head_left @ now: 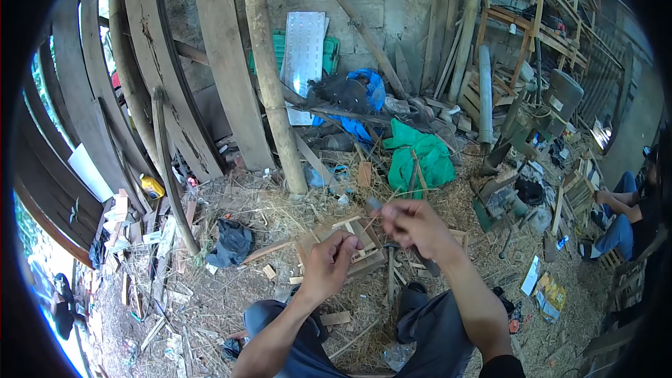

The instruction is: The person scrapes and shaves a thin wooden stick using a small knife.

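My left hand is closed, thumb pressed against the curled fingers, at the left side of a small wooden frame or box. Whatever sits in its pinch is too small to make out. My right hand is raised over the right side of the wooden piece, fingers curled. A small greyish, blurred object shows at its fingertips; its kind is unclear. Light wooden strips lie across the top of the wooden piece, which sits low in front of my knees.
Wood scraps and shavings cover the ground. A black plastic bag lies left, a green sack ahead. A wooden pole stands ahead left. Machinery stands right, and another person sits at the far right.
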The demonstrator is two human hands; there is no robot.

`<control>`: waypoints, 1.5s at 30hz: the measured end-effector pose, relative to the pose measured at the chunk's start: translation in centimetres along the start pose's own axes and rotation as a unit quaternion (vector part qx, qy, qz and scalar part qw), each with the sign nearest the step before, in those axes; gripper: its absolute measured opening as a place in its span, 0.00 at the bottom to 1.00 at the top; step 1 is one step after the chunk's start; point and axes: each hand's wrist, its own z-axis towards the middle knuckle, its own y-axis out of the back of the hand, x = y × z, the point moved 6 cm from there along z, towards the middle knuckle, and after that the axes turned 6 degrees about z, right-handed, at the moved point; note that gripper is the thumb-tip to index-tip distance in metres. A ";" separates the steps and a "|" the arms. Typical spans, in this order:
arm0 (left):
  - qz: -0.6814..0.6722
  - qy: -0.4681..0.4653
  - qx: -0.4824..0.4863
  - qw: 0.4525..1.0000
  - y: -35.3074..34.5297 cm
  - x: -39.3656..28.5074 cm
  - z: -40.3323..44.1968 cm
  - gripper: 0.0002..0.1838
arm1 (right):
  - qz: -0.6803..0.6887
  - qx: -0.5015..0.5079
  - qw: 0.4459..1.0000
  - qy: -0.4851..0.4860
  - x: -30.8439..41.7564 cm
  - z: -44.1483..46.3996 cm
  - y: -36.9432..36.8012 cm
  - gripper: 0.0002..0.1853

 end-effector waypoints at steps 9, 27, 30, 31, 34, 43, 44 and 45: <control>-0.009 -0.004 -0.002 1.000 -0.3 0.5 0.0 0.11 | -0.019 0.005 1.000 0.005 -0.2 0.1 0.1 0.13; -0.010 0.016 0.017 1.000 -0.4 0.5 -0.3 0.13 | 0.021 -0.095 0.993 0.071 1.0 0.3 2.4 0.13; -0.005 -0.017 0.005 1.000 -0.9 0.3 -0.1 0.13 | 0.009 -0.082 0.995 0.057 1.2 0.0 1.8 0.14; 0.002 -0.034 0.000 0.999 -0.8 0.1 -0.2 0.12 | 0.039 -0.083 0.993 0.072 1.0 0.0 1.5 0.14; -0.028 0.011 0.004 1.000 -0.4 0.0 -0.2 0.11 | 0.085 -0.122 0.985 0.090 0.9 0.3 3.0 0.15; 0.020 -0.028 -0.063 0.997 0.0 -0.1 0.0 0.07 | -0.047 0.017 0.997 0.065 0.1 -0.3 -1.7 0.12; 0.021 -0.027 -0.059 0.998 0.0 -0.2 -0.1 0.07 | -0.023 0.032 0.998 0.051 -0.4 0.0 -1.7 0.12; 0.047 -0.036 -0.065 0.996 0.1 -0.5 -0.2 0.06 | -0.012 0.014 0.998 0.053 0.2 -0.2 -1.5 0.12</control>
